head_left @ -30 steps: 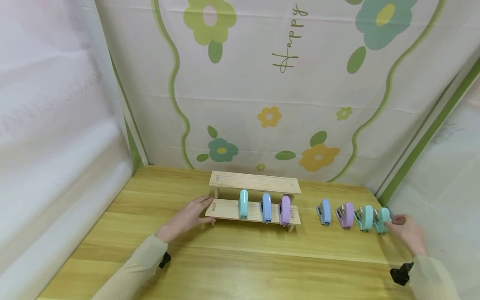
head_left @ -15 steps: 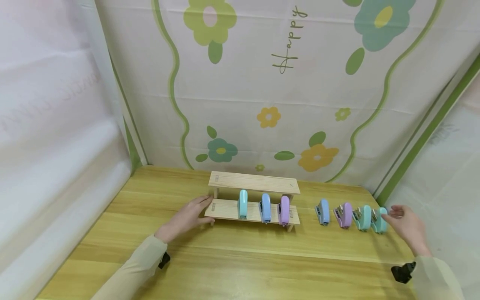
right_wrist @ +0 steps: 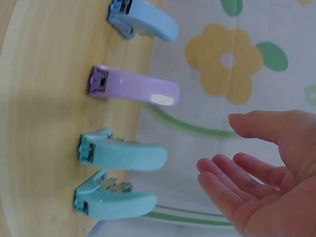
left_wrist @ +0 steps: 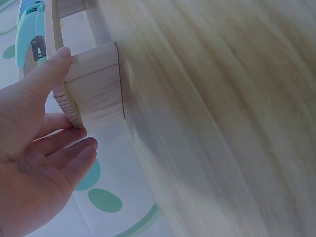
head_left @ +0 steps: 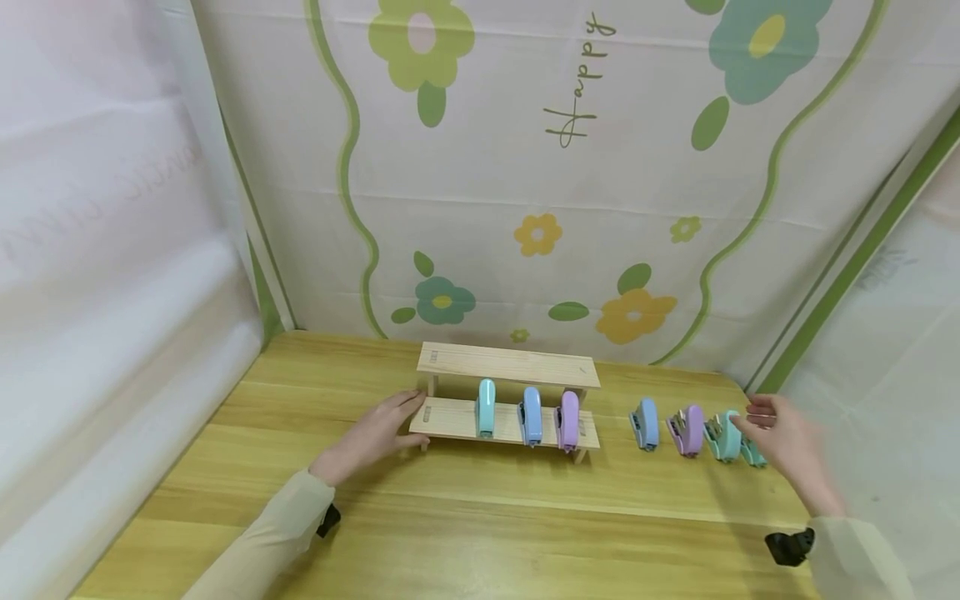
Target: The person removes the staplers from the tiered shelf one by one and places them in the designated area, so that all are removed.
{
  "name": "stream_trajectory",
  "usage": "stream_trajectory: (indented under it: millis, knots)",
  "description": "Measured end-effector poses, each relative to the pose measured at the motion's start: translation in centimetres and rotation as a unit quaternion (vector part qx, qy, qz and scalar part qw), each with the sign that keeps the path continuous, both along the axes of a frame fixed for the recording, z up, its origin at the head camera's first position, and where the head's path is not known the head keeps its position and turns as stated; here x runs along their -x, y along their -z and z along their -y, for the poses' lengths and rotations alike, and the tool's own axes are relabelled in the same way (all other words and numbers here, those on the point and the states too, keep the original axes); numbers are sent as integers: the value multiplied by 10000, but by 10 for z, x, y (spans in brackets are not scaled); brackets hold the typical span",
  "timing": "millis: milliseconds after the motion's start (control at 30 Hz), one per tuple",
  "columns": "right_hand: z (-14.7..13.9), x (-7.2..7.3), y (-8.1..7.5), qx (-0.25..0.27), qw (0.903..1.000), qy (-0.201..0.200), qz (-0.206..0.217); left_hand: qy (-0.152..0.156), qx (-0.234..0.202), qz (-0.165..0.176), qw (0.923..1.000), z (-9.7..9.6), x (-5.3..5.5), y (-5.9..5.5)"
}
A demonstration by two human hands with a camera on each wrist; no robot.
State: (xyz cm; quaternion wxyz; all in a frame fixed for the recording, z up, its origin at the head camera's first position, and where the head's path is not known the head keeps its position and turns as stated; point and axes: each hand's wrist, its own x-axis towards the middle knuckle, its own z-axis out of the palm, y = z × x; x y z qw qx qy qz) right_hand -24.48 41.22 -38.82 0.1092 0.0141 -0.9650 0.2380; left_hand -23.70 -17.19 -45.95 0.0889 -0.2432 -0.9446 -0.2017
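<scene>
My left hand holds the left end of a small two-tier wooden shelf. In the left wrist view the thumb lies on one edge of its board and fingertips touch the other edge. My right hand hovers over the right end of a row of staplers, holding nothing. The right wrist view shows its thumb and fingers apart, clear of the teal staplers. That row has a blue stapler, a purple stapler, a teal stapler and another teal stapler.
On the lower tier stand a teal stapler, a blue stapler and a purple stapler. The upper tier is bare wood. A flowered cloth hangs behind the wooden table, with cloth at both sides.
My right hand has let go of the rightmost teal stapler, lifted and moved left over the teal pair. My left hand has stayed at the shelf's end.
</scene>
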Motion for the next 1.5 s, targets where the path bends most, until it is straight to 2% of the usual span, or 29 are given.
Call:
stream_trajectory:
  millis: [300,533,667,1200,1500]
  knots:
    - [34,-2,0,-276,9980,-241,-515,-43,-48,136,9999,0,1,-1]
    - [60,-9,3,20,9960,-583,-674,-42,3,113,9999,0,2,1]
    - [72,-11,6,16,9941,-726,-803,-29,7,107,9999,0,2,1]
    - [119,-20,15,282,9881,-1283,-803,30,-22,21,10000,1,1,1]
    - [141,-23,19,378,9844,-1482,-865,32,-42,103,9999,2,2,2]
